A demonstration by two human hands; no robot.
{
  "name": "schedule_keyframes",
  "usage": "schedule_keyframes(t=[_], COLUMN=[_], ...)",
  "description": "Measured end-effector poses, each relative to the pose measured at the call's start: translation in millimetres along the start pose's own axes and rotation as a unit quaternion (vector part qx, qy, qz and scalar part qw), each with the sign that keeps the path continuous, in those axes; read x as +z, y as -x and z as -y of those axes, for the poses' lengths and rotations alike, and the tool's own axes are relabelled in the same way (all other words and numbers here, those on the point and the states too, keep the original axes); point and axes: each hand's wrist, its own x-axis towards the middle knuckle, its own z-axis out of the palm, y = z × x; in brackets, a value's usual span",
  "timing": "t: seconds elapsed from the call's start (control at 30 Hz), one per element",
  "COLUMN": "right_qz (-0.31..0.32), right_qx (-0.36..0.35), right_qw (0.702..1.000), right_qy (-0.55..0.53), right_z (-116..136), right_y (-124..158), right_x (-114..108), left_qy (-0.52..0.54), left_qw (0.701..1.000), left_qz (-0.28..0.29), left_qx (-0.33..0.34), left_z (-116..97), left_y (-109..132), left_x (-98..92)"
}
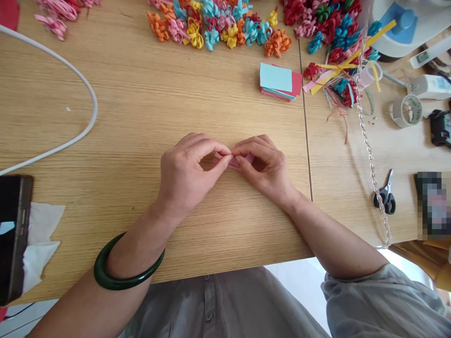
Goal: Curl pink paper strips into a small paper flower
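Observation:
Both my hands meet above the middle of the wooden table, fingertips almost touching. My left hand, with a dark green bangle on its forearm, pinches with thumb and forefinger on a pink paper strip. The same pink piece, with slits cut in it, is pinched by my right hand from the other side. Most of the paper is hidden behind the fingers. Beyond the right hand lies a stack of small paper rectangles, light blue on top with red and pink below.
Curled paper flowers in several colours line the far edge. Scissors lie at the right beneath a hanging twisted cord. A tape roll stands behind them. A white cable and a phone are at the left.

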Motion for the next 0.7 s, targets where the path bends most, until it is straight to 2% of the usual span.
schedule_keyframes(t=[0.43, 0.6, 0.7], right_qz=[-0.008, -0.023, -0.028], right_qx=[0.016, 0.038, 0.044], right_qw=[1.0, 0.999, 0.999], right_qy=[0.005, -0.009, -0.009], right_z=[-0.7, -0.9, -1.4], right_y=[-0.3, -0.1, 0.3], right_x=[1.6, 2.4, 2.7], left_qy=[-0.014, 0.042, 0.056], left_qw=[1.0, 0.999, 0.998], left_qz=[-0.007, 0.011, 0.01], left_qx=[0.016, -0.025, -0.027], left_z=[-1.1, -2.5, -3.1], left_y=[0.3, -3.1, -4.7], left_x=[-0.2, -3.0, -5.7])
